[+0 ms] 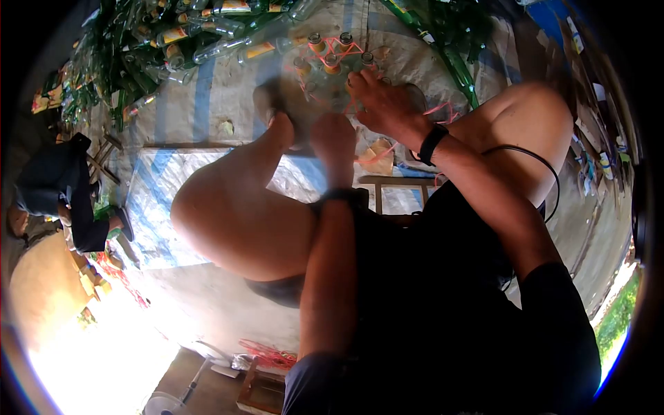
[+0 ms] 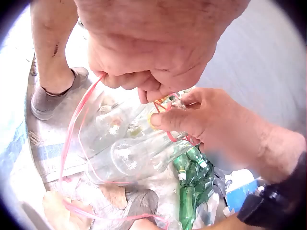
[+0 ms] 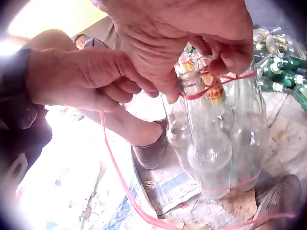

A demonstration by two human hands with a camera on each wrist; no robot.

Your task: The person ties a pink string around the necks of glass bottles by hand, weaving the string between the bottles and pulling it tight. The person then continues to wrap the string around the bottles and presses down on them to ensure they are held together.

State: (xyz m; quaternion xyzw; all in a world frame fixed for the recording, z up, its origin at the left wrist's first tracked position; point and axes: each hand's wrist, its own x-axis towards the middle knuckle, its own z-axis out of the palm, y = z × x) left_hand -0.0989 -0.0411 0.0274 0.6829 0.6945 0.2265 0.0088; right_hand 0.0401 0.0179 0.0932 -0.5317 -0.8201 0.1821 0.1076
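A bundle of clear glass bottles [image 1: 330,66] stands upright on the sheet, pink plastic string [image 3: 204,91] crossing between the necks and circling the bottles lower down. My right hand [image 1: 387,104] grips the bundle at its top; the thumb [image 3: 170,88] lies against one neck and the fingers curl over others beside the string. Close beside it, my left hand [image 1: 333,138], blurred in the head view, is closed around the string; a long tail [image 2: 72,129] hangs from that fist in the left wrist view. Some necks are hidden behind the right hand.
Green and clear bottles [image 1: 207,34] lie heaped at the back left, with more green bottles [image 1: 460,76] at the back right. My shoes [image 3: 151,151] flank the bundle. A striped sheet [image 1: 166,117] covers the ground. Another person [image 1: 59,180] is at the left.
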